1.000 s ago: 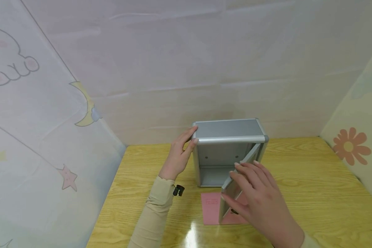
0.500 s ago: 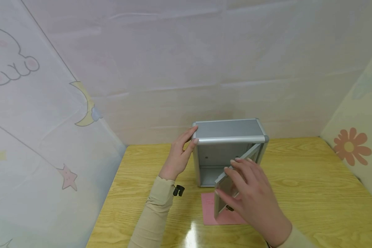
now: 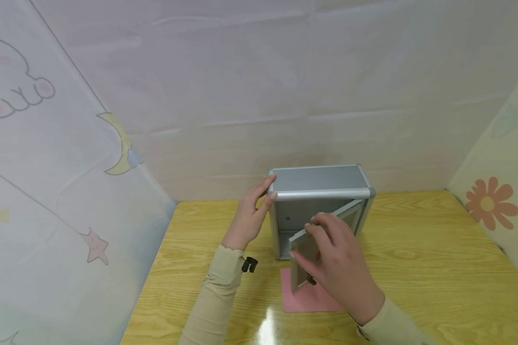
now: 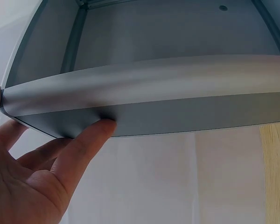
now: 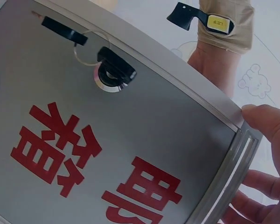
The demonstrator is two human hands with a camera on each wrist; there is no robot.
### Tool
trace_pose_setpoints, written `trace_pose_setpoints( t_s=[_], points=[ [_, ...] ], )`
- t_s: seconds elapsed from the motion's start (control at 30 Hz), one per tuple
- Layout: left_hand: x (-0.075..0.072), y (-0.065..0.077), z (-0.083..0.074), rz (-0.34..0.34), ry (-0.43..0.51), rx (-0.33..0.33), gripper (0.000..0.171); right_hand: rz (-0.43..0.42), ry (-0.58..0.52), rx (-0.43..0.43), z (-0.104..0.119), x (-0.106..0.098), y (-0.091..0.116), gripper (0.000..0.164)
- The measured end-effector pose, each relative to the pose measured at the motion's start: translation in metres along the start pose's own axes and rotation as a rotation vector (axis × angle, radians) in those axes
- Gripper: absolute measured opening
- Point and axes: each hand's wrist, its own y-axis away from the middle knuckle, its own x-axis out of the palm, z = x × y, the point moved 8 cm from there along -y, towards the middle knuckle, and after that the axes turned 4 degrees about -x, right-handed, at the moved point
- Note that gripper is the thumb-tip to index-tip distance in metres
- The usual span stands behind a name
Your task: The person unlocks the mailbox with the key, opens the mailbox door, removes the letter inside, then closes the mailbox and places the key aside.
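Observation:
A grey metal mailbox (image 3: 319, 178) stands on the table with its front door (image 3: 300, 254) partly swung out from the right side. My left hand (image 3: 247, 215) holds the mailbox by its upper left side; in the left wrist view a fingertip (image 4: 107, 125) presses the side panel. My right hand (image 3: 343, 261) pinches the door's top edge near its free corner, thumb on one face and fingers on the other. Red characters (image 5: 149, 182) mark the door's outer face. A key (image 5: 115, 65) sits in its lock, with a second key (image 5: 63, 30) hanging from the ring.
A pink paper (image 3: 315, 302) lies on the wooden table (image 3: 436, 268) in front of the mailbox, partly hidden under the door. Printed cloth (image 3: 285, 96) hangs behind and at both sides. Inside, the mailbox shows bare walls and a small hole (image 3: 288, 218).
My right hand has moved left and slightly back, swinging the door partway toward the mailbox opening. More of the interior is covered now. My left hand has stayed in place.

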Motion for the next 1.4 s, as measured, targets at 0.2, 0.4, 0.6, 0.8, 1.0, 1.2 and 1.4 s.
trace_pose_setpoints(
  t_s=[0.2,0.4,0.6,0.8,1.0,1.2,1.4],
  points=[
    [0.0,0.0,0.001,0.006,0.008,-0.02,0.048,0.002,0.024,0.004,-0.003,0.006,-0.002,0.05],
    [0.0,0.0,0.001,0.005,0.009,-0.025,0.048,0.034,0.054,0.022,-0.006,0.012,-0.006,0.051],
    [0.0,0.001,0.002,0.003,0.02,-0.027,0.048,0.059,0.095,0.024,-0.009,0.018,-0.01,0.048],
    [0.0,0.0,0.002,0.001,0.008,-0.026,0.047,0.083,0.124,0.038,-0.013,0.025,-0.013,0.048],
    [-0.001,-0.001,0.0,-0.012,0.006,-0.014,0.047,0.068,0.134,0.048,-0.017,0.032,-0.014,0.048],
    [-0.001,-0.001,0.0,-0.006,0.003,-0.02,0.048,0.07,0.129,0.081,-0.021,0.037,-0.016,0.047],
    [-0.001,-0.001,0.001,0.001,0.011,-0.031,0.048,0.071,0.141,0.098,-0.024,0.041,-0.019,0.045]
  ],
)
